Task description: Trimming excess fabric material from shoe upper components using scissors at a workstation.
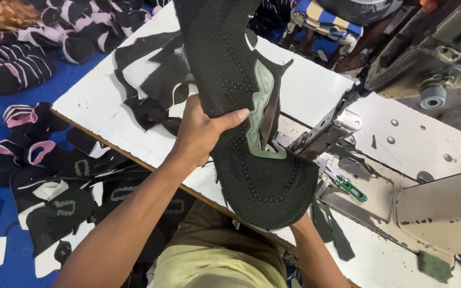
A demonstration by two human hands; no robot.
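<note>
The left hand [201, 130] is clamped around the edge of a black knitted shoe upper [241, 106], holding it right by the sewing machine [428, 58]. The right hand is hidden beneath the upper, its grip impossible to tell. Green-handled snips [350, 188] lie on the white surface [316, 85] just under the machine

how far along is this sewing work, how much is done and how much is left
Looks done: the black knit shoe upper already carries its grey-green patch. In hand: the left hand grips that upper at the sewing machine; the right hand is hidden beneath it. Left: probably the loose black pieces stacked on the white table. Whether the pile on the blue floor is finished can't be told.
</note>
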